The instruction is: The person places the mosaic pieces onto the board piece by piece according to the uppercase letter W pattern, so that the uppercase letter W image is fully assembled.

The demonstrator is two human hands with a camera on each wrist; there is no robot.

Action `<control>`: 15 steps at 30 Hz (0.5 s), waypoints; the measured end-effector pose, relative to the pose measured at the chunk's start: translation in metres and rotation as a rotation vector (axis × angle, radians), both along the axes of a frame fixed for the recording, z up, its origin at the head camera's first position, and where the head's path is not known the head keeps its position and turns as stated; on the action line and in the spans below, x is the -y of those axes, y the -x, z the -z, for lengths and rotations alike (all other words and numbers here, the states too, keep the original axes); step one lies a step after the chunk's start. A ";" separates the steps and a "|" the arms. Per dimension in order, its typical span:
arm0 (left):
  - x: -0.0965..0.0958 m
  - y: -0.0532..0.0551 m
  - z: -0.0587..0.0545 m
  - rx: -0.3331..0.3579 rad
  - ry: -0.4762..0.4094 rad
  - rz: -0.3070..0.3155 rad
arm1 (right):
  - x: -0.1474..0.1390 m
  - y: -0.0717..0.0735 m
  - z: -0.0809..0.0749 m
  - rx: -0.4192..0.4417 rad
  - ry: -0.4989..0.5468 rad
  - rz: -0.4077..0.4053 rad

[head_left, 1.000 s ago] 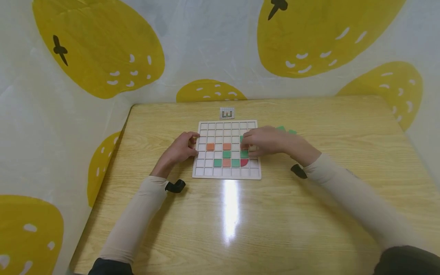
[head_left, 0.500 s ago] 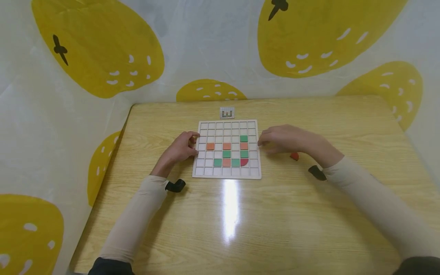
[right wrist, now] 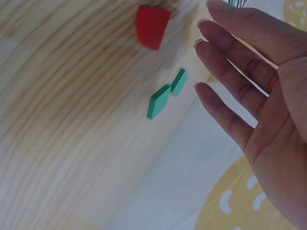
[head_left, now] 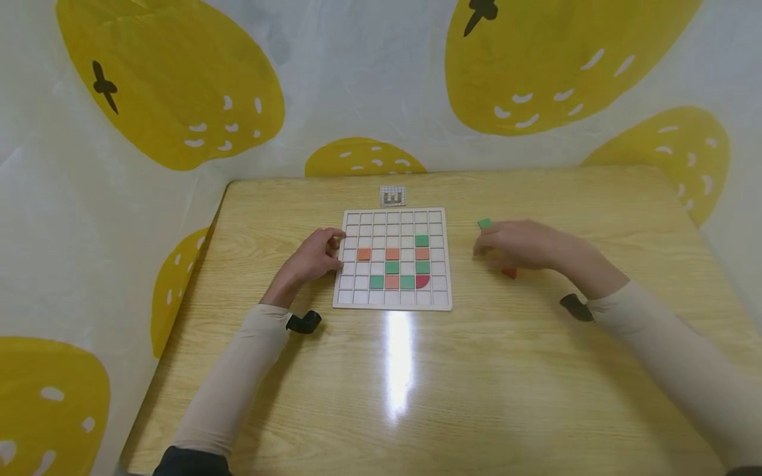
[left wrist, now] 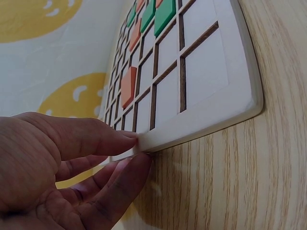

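Observation:
A pale square grid board (head_left: 393, 307) lies on the table, with orange, green and red tiles in some of its cells. At its left edge my left hand (head_left: 311, 255) holds the rim between thumb and bent fingers; the left wrist view shows these fingertips (left wrist: 139, 165) against the board's side. To the right of the board, my right hand (head_left: 520, 244) hovers over loose pieces with fingers loosely extended and nothing in them. Near it are a red rounded piece (right wrist: 152, 28) and two green tiles (right wrist: 159, 101), lying on the tabletop.
A small pattern card (head_left: 393, 196) lies just behind the board. The wooden table (head_left: 333, 390) meets a hanging sheet (head_left: 357, 79) with yellow fruit prints at its back and left sides. Black wrist cameras (head_left: 305, 322) sit at both wrists.
The right hand has drawn back rightward from the board to the loose pieces, leaving an orange tile in a right-hand column between two green tiles. The left hand has stayed put.

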State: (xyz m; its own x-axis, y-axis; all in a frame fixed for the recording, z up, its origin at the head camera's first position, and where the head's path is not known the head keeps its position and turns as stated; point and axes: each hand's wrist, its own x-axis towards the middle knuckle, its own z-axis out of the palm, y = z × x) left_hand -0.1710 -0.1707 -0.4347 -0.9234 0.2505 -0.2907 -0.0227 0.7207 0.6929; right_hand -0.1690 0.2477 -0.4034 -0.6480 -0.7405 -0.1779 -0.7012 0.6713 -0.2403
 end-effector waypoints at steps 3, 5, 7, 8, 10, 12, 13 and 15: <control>0.000 0.001 0.001 0.000 -0.005 -0.004 | -0.007 -0.004 0.000 0.000 0.015 0.004; 0.000 0.000 0.002 0.000 -0.009 -0.008 | -0.012 -0.006 0.000 -0.004 0.023 0.005; 0.000 0.000 0.003 -0.002 -0.010 -0.008 | -0.016 -0.007 0.002 0.001 0.022 0.009; 0.000 0.000 0.004 -0.003 -0.011 -0.008 | -0.019 -0.008 0.003 0.002 0.018 0.011; 0.000 0.000 0.004 -0.005 -0.009 -0.007 | -0.023 -0.009 0.005 0.004 0.009 0.019; 0.000 -0.001 0.004 -0.009 -0.005 -0.008 | -0.027 -0.010 0.007 0.010 0.016 0.015; 0.000 -0.001 0.004 -0.011 -0.002 -0.007 | -0.028 -0.011 0.008 0.009 0.023 0.012; 0.000 -0.001 0.003 -0.018 0.006 -0.005 | -0.031 -0.013 0.009 -0.001 0.045 0.002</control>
